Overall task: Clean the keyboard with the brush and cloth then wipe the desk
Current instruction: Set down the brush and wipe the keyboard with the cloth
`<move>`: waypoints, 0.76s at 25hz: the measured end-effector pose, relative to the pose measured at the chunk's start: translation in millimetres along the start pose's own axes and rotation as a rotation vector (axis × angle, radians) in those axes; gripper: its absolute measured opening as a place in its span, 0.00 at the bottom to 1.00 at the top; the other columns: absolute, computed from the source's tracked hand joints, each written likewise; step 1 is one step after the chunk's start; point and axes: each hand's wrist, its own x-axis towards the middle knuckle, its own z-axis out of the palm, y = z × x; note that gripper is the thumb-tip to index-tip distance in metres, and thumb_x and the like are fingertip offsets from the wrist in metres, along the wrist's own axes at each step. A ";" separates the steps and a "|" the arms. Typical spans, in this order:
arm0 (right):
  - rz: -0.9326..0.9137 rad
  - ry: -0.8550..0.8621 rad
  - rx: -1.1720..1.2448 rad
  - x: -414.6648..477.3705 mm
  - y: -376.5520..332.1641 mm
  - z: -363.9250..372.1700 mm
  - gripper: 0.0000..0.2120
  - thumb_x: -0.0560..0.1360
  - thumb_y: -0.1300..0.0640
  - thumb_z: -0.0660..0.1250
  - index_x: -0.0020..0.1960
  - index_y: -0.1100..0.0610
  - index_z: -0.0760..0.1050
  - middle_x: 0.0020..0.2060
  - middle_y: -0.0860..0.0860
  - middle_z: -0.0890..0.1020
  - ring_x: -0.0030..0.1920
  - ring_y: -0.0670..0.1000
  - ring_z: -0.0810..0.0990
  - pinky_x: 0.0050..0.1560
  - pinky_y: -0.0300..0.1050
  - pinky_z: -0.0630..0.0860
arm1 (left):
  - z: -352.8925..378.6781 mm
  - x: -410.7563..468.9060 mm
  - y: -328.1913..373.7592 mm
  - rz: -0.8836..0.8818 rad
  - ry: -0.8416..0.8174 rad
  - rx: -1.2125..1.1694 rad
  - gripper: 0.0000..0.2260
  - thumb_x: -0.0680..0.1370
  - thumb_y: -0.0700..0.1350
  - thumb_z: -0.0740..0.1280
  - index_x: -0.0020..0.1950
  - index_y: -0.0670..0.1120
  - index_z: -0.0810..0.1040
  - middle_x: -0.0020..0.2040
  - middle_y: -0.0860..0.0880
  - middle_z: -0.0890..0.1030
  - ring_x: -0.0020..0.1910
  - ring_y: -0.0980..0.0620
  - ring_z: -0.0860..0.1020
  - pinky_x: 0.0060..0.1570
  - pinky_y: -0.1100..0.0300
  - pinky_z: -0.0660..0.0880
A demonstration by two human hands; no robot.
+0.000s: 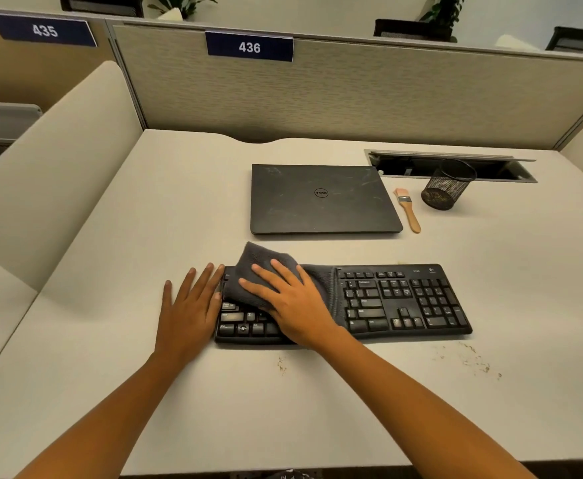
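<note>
A black keyboard (404,299) lies across the middle of the white desk (179,188). A dark grey cloth (259,267) covers its left half. My right hand (290,302) lies flat on the cloth, fingers spread, pressing it onto the keys. My left hand (189,305) rests flat on the desk against the keyboard's left end, its thumb touching the edge. A small wooden-handled brush (408,210) lies on the desk to the right of the laptop, apart from both hands.
A closed black laptop (321,198) sits behind the keyboard. A black mesh pen cup (447,184) stands by an open cable slot (455,165) at the back right. Brown crumbs (473,361) dot the desk in front of the keyboard. Partition walls enclose the desk.
</note>
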 end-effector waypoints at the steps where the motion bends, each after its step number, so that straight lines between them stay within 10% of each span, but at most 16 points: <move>1: -0.023 0.007 -0.013 -11.6 11.5 -3.7 0.27 0.80 0.54 0.60 0.75 0.40 0.57 0.76 0.46 0.62 0.77 0.55 0.56 0.72 0.64 0.59 | -0.2 -0.3 0.2 -0.001 0.003 -0.001 0.25 0.82 0.56 0.40 0.80 0.57 0.52 0.79 0.55 0.59 0.78 0.49 0.56 0.74 0.42 0.49; 7: 0.056 0.036 -0.093 -94.2 88.2 -33.5 0.41 0.72 0.70 0.66 0.75 0.39 0.58 0.75 0.41 0.61 0.77 0.50 0.55 0.73 0.59 0.60 | 0.4 -0.8 -1.1 0.000 -0.004 -0.025 0.25 0.82 0.58 0.38 0.80 0.58 0.50 0.79 0.56 0.57 0.79 0.51 0.54 0.75 0.44 0.46; 14: 0.600 0.227 -0.228 -162.8 140.2 -62.4 0.30 0.69 0.75 0.67 0.67 0.54 0.75 0.67 0.57 0.75 0.67 0.67 0.70 0.58 0.68 0.73 | -1.5 -0.8 2.0 -0.006 -0.004 -0.029 0.26 0.81 0.58 0.38 0.79 0.58 0.50 0.79 0.56 0.58 0.78 0.51 0.55 0.74 0.44 0.47; 19: 0.636 0.206 -0.380 -171.5 82.2 -52.3 0.28 0.60 0.78 0.73 0.60 0.67 0.78 0.55 0.68 0.78 0.49 0.71 0.75 0.39 0.62 0.78 | -2.2 -0.5 2.3 -0.001 -0.009 -0.030 0.26 0.81 0.58 0.37 0.80 0.57 0.49 0.79 0.55 0.57 0.79 0.50 0.54 0.74 0.43 0.46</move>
